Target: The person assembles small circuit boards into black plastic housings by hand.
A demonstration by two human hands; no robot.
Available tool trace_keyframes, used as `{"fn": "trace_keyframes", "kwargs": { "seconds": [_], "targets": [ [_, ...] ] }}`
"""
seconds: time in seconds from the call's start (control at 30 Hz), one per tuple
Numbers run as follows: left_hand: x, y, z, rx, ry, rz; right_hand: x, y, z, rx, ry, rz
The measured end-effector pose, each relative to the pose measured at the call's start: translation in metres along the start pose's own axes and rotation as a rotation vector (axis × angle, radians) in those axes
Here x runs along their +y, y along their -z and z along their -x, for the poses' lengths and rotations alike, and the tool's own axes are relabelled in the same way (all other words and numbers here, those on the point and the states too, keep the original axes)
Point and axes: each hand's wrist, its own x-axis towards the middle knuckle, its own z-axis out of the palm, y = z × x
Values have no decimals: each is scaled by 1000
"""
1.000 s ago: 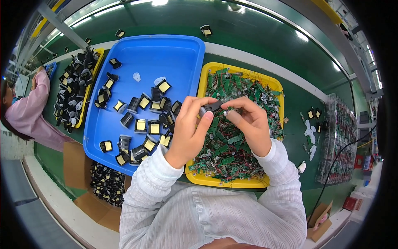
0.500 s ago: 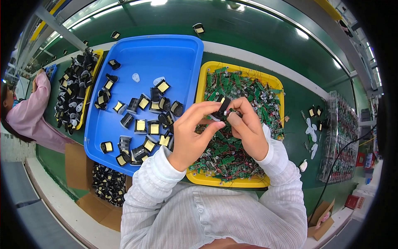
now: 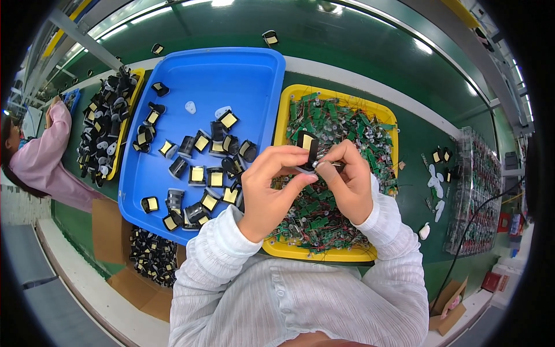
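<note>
Over the yellow tray my two hands meet at a black plastic housing with a pale yellow pad. My left hand grips the housing from the left, thumb below and fingers along its side. My right hand is closed at its right edge, thumb and forefinger pinching a small part that the fingers mostly hide. Heaped in the tray under my hands are green circuit boards with thin red and black wires.
To the left, a blue tray holds several similar housings and grey-white flat pieces. Beyond it stand a heaped yellow tray and a person in a pink sleeve. A cardboard box sits below; clear racks stand right.
The housing has turned in my fingers, so its yellow pad shows more fully. My right fingers have shifted slightly against its edge. Loose housings on the far green surface have moved a little left.
</note>
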Motion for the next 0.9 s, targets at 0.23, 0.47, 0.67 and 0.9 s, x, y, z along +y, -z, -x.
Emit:
{"fn": "trace_keyframes", "kwargs": {
  "seconds": [0.23, 0.47, 0.67, 0.9],
  "targets": [
    [-7, 5, -2, 19, -281, -284, -3, -1, -1, 19, 17, 34],
    [-3, 4, 1, 18, -426, -430, 1, 5, -2, -40, 27, 57],
    [1, 5, 1, -34, -386, -417, -4, 10, -3, -145, -113, -60],
    [-6, 6, -4, -141, 104, 266, -5, 10, -9, -229, -272, -294]
  ]
}}
